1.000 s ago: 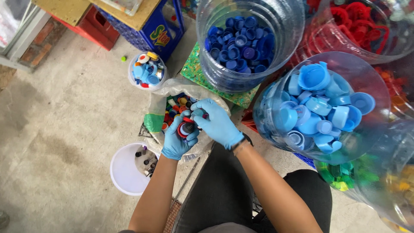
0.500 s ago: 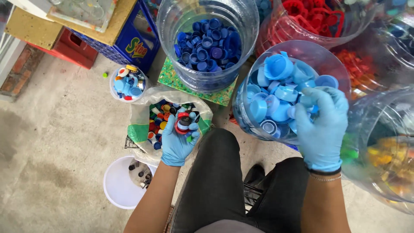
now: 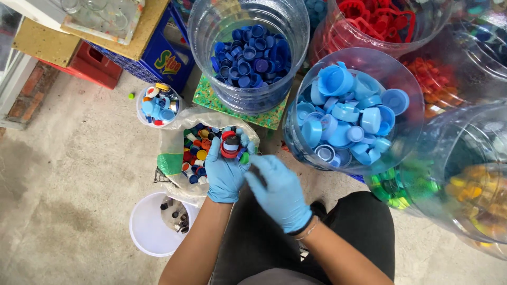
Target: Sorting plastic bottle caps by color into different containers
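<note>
A sack of mixed bottle caps sits open on the concrete floor. Behind the sack stands a clear jar of dark blue caps; to the right of the sack is a jar of light blue caps, and just left of it a small tub of caps. A white bucket stands in front of the sack.

The left hand, gloved blue, lies over the sack's right edge, fingers curled around a few caps, a red cap on top. The right hand, also gloved, is loosely open and blurred, holding nothing that can be seen, its fingertips touching the left hand just beside the red cap.
</note>
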